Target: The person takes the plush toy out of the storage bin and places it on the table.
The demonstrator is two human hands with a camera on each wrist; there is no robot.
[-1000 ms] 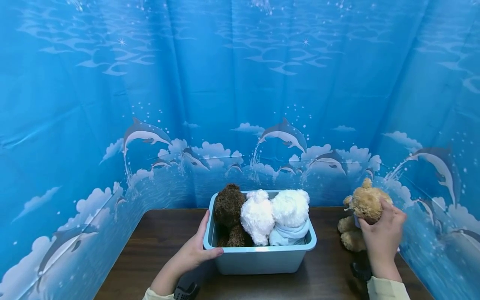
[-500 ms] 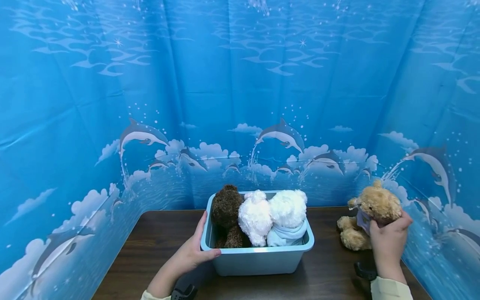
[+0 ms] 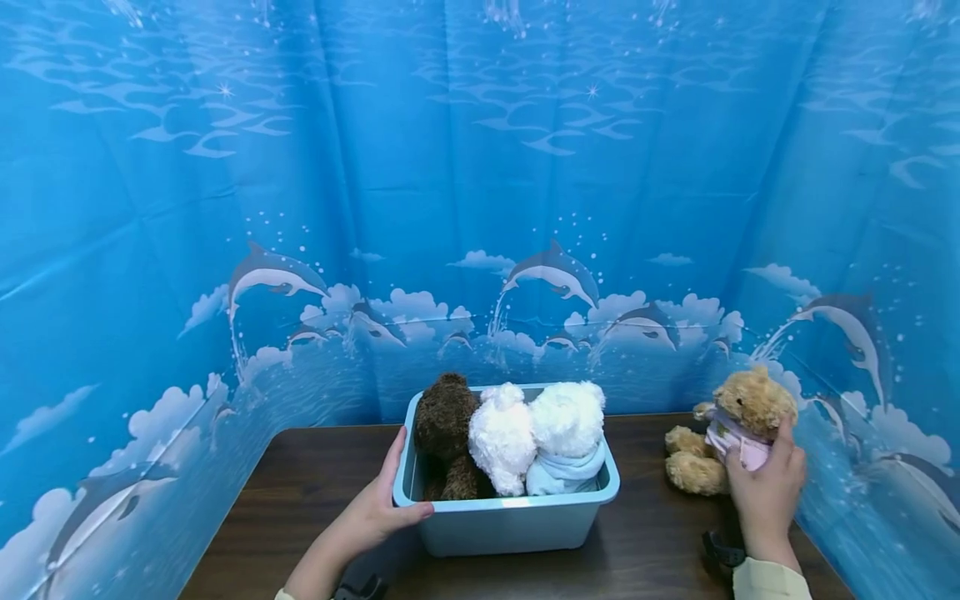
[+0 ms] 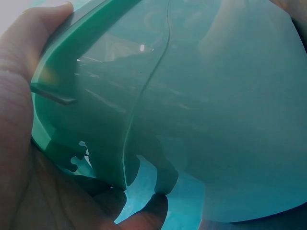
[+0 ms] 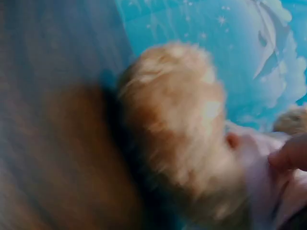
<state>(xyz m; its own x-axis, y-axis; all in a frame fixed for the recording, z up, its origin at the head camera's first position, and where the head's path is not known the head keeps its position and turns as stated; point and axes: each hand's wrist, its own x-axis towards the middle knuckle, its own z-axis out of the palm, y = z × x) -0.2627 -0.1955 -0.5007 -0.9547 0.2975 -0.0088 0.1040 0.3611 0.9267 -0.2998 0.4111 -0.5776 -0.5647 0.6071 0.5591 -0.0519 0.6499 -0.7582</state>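
Note:
My left hand (image 3: 371,512) holds a light blue plastic tub (image 3: 517,531) at its left end, thumb on the front rim. In the left wrist view its fingers (image 4: 144,213) curl against the tub's wall (image 4: 230,120). A dark brown plush toy (image 3: 446,417), a fluffy white plush toy (image 3: 501,437) and a white plush toy in light blue cloth (image 3: 567,417) stand side by side in the tub. At the table's right, my right hand (image 3: 768,496) grips a tan teddy bear (image 3: 752,398) round its pink-clothed body. Its blurred furry leg (image 5: 177,129) fills the right wrist view.
The dark wooden table (image 3: 300,483) carries the tub and the bear. A blue curtain (image 3: 450,167) printed with dolphins closes off the back and both sides, close to the bear on the right.
My right hand has shifted from the bear's head down to its body, and the pink clothing now shows. The left hand stays on the tub. The whole view has shifted slightly.

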